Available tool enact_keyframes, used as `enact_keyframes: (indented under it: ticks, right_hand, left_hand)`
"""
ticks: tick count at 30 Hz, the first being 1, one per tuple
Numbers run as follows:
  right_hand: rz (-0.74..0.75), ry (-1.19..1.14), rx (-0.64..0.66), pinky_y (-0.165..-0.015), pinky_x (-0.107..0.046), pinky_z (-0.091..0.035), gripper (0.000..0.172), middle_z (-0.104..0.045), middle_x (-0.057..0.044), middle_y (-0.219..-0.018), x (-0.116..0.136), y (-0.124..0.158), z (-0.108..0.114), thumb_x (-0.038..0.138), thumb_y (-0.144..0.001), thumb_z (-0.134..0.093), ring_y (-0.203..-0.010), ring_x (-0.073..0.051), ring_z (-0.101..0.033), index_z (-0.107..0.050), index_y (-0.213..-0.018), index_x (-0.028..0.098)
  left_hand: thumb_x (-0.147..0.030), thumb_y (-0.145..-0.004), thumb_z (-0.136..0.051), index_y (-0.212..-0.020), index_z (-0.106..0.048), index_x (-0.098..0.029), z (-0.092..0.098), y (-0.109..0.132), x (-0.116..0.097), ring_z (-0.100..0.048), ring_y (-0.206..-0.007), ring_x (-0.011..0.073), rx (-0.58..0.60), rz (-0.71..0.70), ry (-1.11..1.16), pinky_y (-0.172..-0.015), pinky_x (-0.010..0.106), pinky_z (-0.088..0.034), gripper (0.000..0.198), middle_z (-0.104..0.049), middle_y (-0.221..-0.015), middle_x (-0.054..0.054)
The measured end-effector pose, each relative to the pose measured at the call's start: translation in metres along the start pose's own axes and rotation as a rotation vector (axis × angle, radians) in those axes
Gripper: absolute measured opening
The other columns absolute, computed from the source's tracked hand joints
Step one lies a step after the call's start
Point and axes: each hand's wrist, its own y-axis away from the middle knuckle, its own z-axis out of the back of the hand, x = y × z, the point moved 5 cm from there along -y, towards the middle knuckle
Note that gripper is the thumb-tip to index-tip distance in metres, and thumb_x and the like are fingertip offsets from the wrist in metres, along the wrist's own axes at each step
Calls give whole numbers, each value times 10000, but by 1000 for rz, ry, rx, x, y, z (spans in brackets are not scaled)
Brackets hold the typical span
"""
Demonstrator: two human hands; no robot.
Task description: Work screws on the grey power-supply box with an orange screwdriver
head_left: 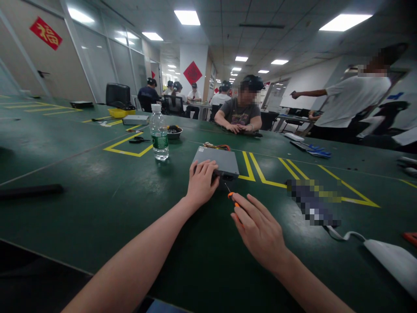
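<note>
A grey metal computer power supply (pixel 220 157) lies on the green table, a bundle of coloured wires (pixel 217 146) coming out of its far side. My left hand (pixel 202 179) grips its near left corner, fingers on the top face and thumb down at the near side. Between the fingers of my right hand (pixel 259 228) is a small screwdriver (pixel 232 198) with an orange and black handle. Its thin tip points up and away, just short of the power supply's near side, apparently apart from it. Part of the handle is hidden by my fingers.
A water bottle (pixel 159 137) stands left of the power supply, with a metal bowl (pixel 174 132) behind it. Yellow tape marks the green table (pixel 130 226). A pixelated dark object (pixel 312 202) lies right, near a white device (pixel 391 261). A person (pixel 243 108) sits opposite.
</note>
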Motion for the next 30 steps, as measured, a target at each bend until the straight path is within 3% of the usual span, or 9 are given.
enact_keyframes:
  ticks: [23,30]
  right_hand:
    - [7,26,39,-956,-456,-410,271,-555,-183,-1149,-4,-3,-7,61,-791,-527,-1137,-209,-485,-446,-1042,125]
    - [54,22,146,-937,-502,-388,246,-504,-207,-1202,18,-8,-11,73,-795,-473,-1197,-280,-409,-498,-1025,156]
  left_hand:
    - [-265,-816,-489,-1055,-494,-240,0,0,0,-414,-1187,180,3,15,-7,-1082,406,-162,240,-546,-1208,4]
    - [-255,-808,-493,-1061,-490,-231,0,0,0,-410,-1188,186,11,10,-13,-1085,413,-153,254,-545,-1210,10]
